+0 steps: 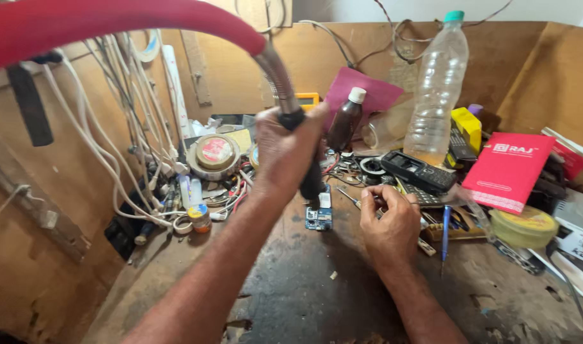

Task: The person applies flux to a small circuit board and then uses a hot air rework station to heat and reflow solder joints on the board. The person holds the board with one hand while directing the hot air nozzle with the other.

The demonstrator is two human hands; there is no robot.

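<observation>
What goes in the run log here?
left hand: grips hot-air wand | over circuit board | right hand: holds screwdriver

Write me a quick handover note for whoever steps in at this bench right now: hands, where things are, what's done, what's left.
Left hand: gripping the black handle of the hot-air tool on the red-sleeved metal hose, nozzle pointed down at the small blue circuit board.
Right hand: closed on a thin metal tool next to the board.
The board lies flat on the dark worn bench; black phone body sits behind it.
Done: tool aimed at the board.
Left: cannot tell how far the board work has got.
</observation>
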